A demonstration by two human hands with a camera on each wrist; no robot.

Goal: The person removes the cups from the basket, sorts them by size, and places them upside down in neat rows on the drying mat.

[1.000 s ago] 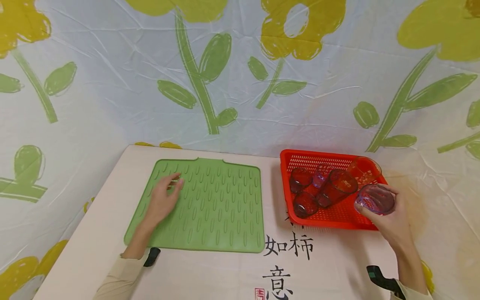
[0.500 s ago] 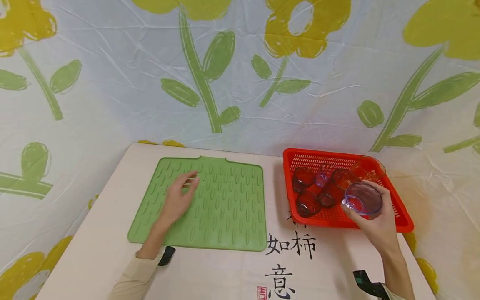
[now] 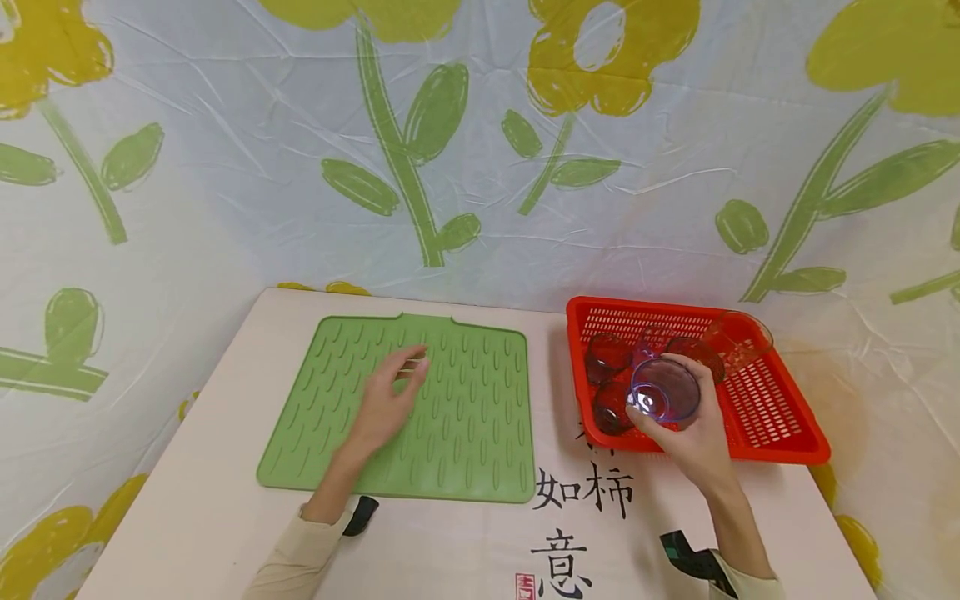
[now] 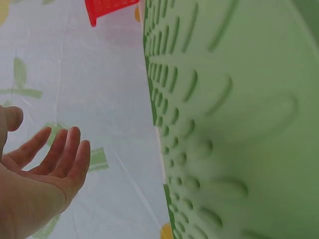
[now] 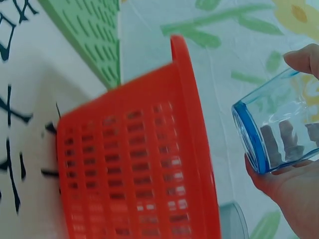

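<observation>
My right hand [image 3: 697, 429] grips a clear bluish drinking glass [image 3: 666, 390] above the front part of a red plastic basket [image 3: 787, 454]. In the right wrist view the glass [image 5: 276, 122] is tilted, with thumb and fingers wrapped about its side and its thick blue base toward the basket wall [image 5: 129, 164]. Several other glasses lie in the basket, among them a dark one [image 3: 609, 354] at its left; some are partly hidden behind the held glass. Over a green ribbed mat [image 3: 465, 450] hovers my left hand [image 3: 386, 400], fingers loosely bent and holding nothing.
The mat lies on the left of a white table [image 3: 442, 550], the basket at the back right. Black brush characters [image 3: 558, 558] mark the cloth between them. A flower-print sheet [image 3: 262, 167] hangs behind and at the sides.
The right hand has carried the glass leftward across the basket, from its right side toward its left. My left hand has shifted to the right over the mat.
</observation>
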